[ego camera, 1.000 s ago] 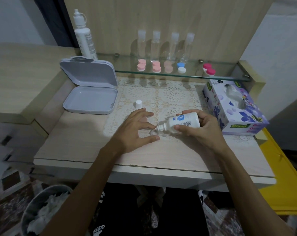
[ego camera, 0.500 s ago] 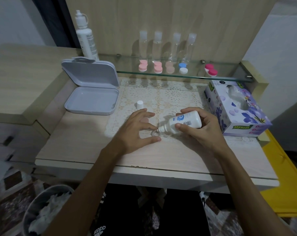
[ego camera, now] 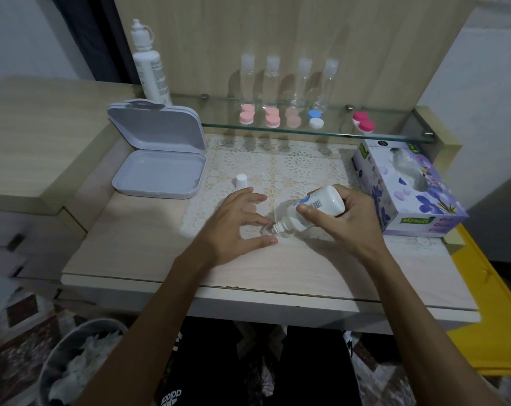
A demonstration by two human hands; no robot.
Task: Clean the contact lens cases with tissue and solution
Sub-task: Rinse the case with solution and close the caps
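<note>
Solution bottle [ego camera: 318, 210] tipped nozzle-down in right hand [ego camera: 348, 227], fingers wrapped round it, to drip into clear lens case [ego camera: 266, 230] mid-worktop. Left hand [ego camera: 236, 227] pinches case between thumb and forefinger, steadying it. Cap [ego camera: 241, 181] parked aside near worktop's left; tissue box [ego camera: 406, 194] waits at right edge.

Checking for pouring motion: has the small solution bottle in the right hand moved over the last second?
Yes, slightly. The solution bottle has tipped steeper: against the tissue box, its base now sits higher, while the nozzle stays by the left hand.
</note>
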